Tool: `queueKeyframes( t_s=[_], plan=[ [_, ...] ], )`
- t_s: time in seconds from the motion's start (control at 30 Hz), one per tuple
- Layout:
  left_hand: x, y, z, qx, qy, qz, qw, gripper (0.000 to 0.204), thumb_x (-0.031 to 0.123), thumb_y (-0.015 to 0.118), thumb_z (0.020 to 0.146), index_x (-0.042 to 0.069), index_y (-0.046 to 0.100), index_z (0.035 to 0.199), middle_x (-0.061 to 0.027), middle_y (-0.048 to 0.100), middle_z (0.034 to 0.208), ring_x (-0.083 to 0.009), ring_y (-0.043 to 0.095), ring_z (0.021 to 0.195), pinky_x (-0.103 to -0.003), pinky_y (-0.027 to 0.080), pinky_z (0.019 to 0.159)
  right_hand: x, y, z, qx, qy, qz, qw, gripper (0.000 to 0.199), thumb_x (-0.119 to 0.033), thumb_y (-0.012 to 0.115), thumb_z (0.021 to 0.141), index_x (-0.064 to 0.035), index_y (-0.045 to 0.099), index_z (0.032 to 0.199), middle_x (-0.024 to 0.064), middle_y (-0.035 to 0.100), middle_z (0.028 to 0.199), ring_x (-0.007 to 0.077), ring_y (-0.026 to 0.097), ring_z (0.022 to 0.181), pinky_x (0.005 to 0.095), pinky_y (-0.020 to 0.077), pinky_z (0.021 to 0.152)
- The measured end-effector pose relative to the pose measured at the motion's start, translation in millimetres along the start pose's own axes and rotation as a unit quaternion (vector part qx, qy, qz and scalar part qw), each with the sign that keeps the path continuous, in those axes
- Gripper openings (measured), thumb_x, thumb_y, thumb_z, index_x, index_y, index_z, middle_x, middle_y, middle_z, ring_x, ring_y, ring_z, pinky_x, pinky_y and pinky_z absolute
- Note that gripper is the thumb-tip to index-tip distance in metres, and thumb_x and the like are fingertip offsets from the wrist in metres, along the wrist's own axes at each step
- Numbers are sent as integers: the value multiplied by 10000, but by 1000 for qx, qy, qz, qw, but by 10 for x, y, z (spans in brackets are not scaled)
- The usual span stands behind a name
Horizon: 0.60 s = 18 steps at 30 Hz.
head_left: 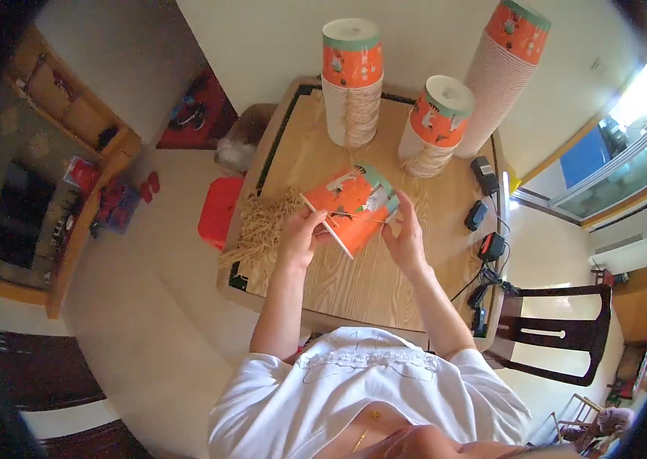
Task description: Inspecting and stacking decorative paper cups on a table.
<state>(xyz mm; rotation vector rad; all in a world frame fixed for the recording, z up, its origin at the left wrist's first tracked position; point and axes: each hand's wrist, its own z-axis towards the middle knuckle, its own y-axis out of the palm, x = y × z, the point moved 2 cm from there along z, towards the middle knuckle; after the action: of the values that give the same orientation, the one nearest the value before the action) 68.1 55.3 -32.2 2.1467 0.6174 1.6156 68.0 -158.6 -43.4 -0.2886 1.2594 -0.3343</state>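
Note:
Over the near part of the wooden table, an orange and green paper bucket [342, 195] lies tilted on its side between my two hands. My left hand [302, 239] is closed on its white rim, thumb on the outside wall. At the green base end, my right hand [406, 237] has its fingers curled against the bucket, and a thin strand of twine shows by the fingertips. That strand runs across the orange wall between both hands. Beside my left hand lies a loose heap of tan twine pieces [266, 226].
Stacked upside-down paper buckets stand at the back: a left stack [352, 61], a short middle stack [440, 115] and a tall right stack [503, 76]. Black adapters [484, 174] with cables line the right edge. A dark chair [560, 333] and a red stool [218, 214] flank the table [338, 287].

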Motion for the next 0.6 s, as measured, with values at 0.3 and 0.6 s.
queueKeyframes(
  t_s=[0.3,0.6],
  plan=[
    [99,59,226,4,118,66,991,265,211,567,865,61,555,1083,-62,618,948,-151,593,852,-319,489,771,-32,-575,1045,34,-61,54,996,579,39,542,790,-60,338,1322,88,480,1212,164,529,995,260,481,762],
    [0,221,418,-44,147,55,987,250,112,622,824,7,573,1046,-54,627,968,-141,587,919,-303,482,792,-14,-563,1222,-43,95,322,941,516,-95,576,837,-50,355,1301,90,511,1195,191,559,1008,328,505,777]
  ],
)
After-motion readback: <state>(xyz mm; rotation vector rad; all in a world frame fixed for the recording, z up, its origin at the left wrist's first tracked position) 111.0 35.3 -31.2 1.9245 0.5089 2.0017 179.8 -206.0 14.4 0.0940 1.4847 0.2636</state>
